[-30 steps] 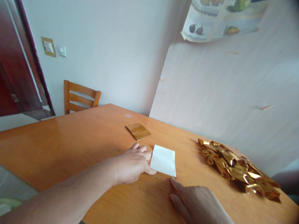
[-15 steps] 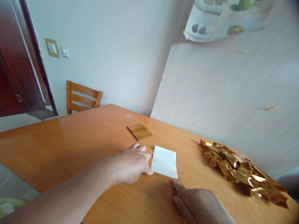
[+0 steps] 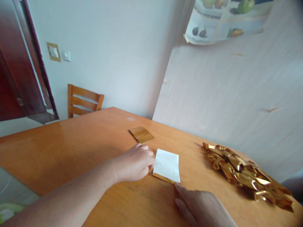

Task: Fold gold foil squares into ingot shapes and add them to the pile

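A small white paper sheet (image 3: 167,164) lies on the table with a narrow gold strip folded along its near edge. At its left side is my left hand (image 3: 137,161), fingers curled together and their tips at the sheet's edge; the exact contact is partly hidden. My right hand (image 3: 201,201) lies low on the table, its index finger stretched out and touching the near right corner of the sheet. The other fingers of that hand are partly hidden. Just beyond my left fingertips sits a flat stack of gold paper squares (image 3: 142,134).
Crumpled, folded gold foil pieces (image 3: 246,173) are heaped on the right of the wooden table (image 3: 78,142). A pale small square (image 3: 131,119) lies near the far edge. Behind stand a wooden chair (image 3: 85,101) and a board with a fruit picture (image 3: 217,22).
A gold strip now shows folded over the sheet's near edge. My left fingers have drawn in and moved slightly up along the left side. My right hand has hardly moved.
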`<state>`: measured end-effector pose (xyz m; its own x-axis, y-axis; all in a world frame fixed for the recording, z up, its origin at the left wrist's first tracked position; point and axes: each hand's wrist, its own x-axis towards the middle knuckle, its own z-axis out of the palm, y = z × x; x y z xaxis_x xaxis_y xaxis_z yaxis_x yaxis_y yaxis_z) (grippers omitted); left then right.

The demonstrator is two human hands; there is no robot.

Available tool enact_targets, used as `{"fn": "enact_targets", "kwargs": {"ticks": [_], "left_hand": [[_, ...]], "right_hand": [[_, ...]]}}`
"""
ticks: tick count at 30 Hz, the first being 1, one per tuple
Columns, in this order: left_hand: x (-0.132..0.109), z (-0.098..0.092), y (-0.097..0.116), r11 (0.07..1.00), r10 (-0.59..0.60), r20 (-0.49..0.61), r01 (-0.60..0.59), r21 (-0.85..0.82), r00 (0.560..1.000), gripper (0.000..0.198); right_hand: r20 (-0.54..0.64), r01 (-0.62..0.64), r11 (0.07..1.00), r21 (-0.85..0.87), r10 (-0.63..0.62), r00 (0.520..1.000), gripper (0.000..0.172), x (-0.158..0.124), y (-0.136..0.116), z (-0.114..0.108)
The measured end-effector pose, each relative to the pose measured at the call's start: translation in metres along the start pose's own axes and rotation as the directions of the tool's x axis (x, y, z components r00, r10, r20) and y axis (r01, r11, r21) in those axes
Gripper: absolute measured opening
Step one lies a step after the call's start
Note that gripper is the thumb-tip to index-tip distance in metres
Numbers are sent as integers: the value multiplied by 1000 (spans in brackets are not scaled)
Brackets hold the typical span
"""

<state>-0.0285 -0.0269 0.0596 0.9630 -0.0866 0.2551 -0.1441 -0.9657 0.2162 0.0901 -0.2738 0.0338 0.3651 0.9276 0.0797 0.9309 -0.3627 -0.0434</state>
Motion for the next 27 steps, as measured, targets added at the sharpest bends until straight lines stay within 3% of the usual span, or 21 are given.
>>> {"fn": "enact_targets", "kwargs": {"ticks": [6,10,16,19,22,27], "left_hand": [[6,17,7,995,83,5,-83,-64,997,19],[8,25,6,994,79,44,-76,-73,996,26],[13,34,0,989,70,20,-66,-133,997,16],[15,36,-2,988,56,4,-54,-146,998,16],[16,36,-2,985,60,-16,-62,-160,998,14],[16,33,2,984,58,-29,-62,-170,998,15]], "right_hand": [[-49,-2,1000,23,3,999,26,5,4,7],[-46,-1,998,56,4,999,30,10,9,15],[-83,-30,998,59,35,996,29,14,18,26],[-184,-26,1000,-1,25,983,22,15,18,24],[-273,-1,999,-47,-12,962,30,17,15,19],[-285,-6,1000,14,10,959,18,19,11,12]]}}
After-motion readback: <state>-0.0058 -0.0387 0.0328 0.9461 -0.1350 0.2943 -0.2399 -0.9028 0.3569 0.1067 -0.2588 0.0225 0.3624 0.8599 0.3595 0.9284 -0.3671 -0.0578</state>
